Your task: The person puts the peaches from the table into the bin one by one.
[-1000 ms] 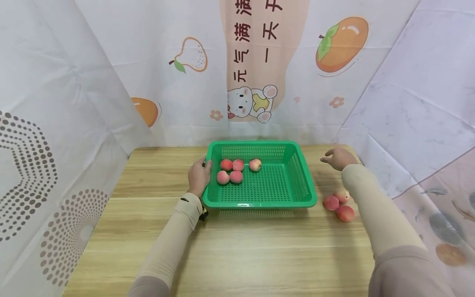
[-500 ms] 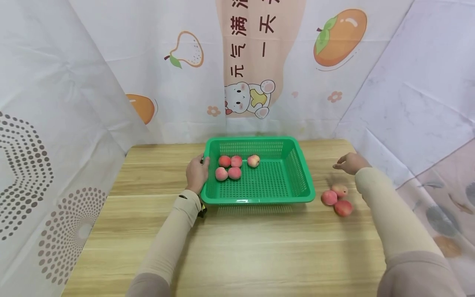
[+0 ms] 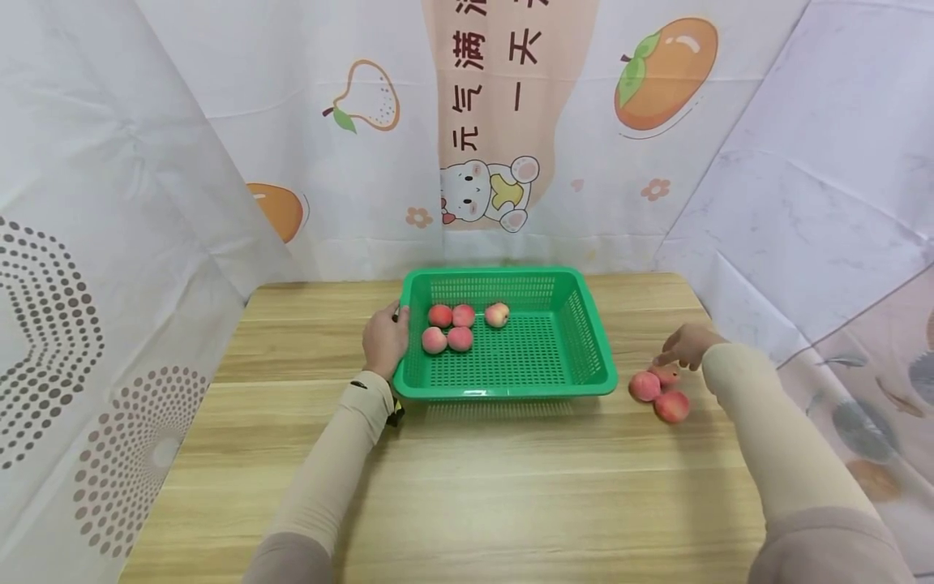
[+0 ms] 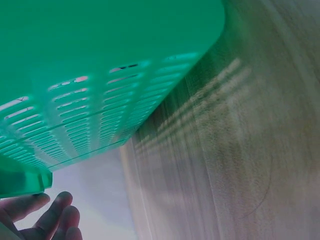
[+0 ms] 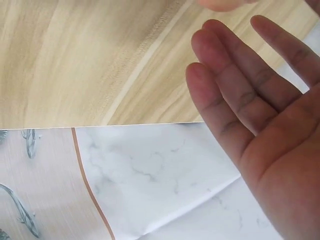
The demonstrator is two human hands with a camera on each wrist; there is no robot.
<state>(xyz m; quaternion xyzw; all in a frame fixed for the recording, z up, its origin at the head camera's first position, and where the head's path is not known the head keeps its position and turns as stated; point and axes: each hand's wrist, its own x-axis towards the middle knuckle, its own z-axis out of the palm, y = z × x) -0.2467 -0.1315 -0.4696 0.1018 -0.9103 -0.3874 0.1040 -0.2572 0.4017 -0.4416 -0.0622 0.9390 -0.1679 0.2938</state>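
Observation:
A green plastic basket [image 3: 511, 391] stands on the wooden table, with several red-pink peaches [image 3: 460, 338] grouped at its left and one paler peach [image 3: 497, 315] near the back. My left hand [image 3: 385, 339] holds the basket's left rim, thumb on top; in the left wrist view its fingers [image 4: 60, 215] lie just under the rim. To the right of the basket, my right hand [image 3: 687, 345] hovers right at a pale peach [image 3: 668, 375], which it partly covers. Its fingers [image 5: 240, 90] are spread and fairly straight in the right wrist view, with that peach [image 5: 222, 4] at the top edge.
Close beside the pale peach lie two red peaches, a nearer one [image 3: 672, 406] and a left one [image 3: 645, 387]. The wooden table [image 3: 511, 495] runs up to a printed curtain [image 3: 292, 105] at the back, and cloth [image 3: 824, 203] hangs along the right side.
My right hand has moved right and then down toward the pale peach outside the basket. The left hand stays at the basket's rim. The head view has tilted slightly.

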